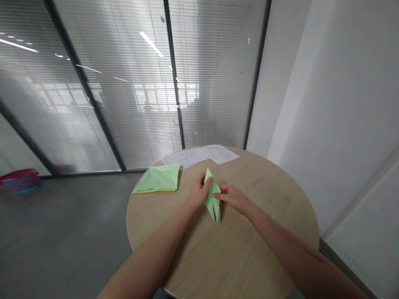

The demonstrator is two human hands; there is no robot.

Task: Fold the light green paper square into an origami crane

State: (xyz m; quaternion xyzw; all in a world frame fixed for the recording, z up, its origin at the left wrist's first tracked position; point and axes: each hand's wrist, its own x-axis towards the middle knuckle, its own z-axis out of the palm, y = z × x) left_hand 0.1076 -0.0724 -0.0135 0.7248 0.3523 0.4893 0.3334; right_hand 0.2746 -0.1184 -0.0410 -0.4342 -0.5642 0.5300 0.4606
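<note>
A piece of folded green paper (pixel 212 200), shaped like a narrow diamond with a slit in its lower half, is held between both hands over the round table. My left hand (pixel 199 189) grips its upper left side, thumb on the front face. From the right, my right hand (pixel 231 197) pinches the right edge, with the thumb and fingertips closed on it. The fingers behind the paper are partly hidden. To the left of my hands lies a stack of green paper sheets (pixel 160 177), with a thin yellow-orange edge showing underneath.
White printed sheets (pixel 222 153) lie at the far edge of the round wooden table (pixel 249 257). Beyond it stands a glass partition with blinds (pixel 215 83). A white wall (pixel 349 104) rises at the right. A red and blue basket (pixel 23 181) sits on the grey floor at far left.
</note>
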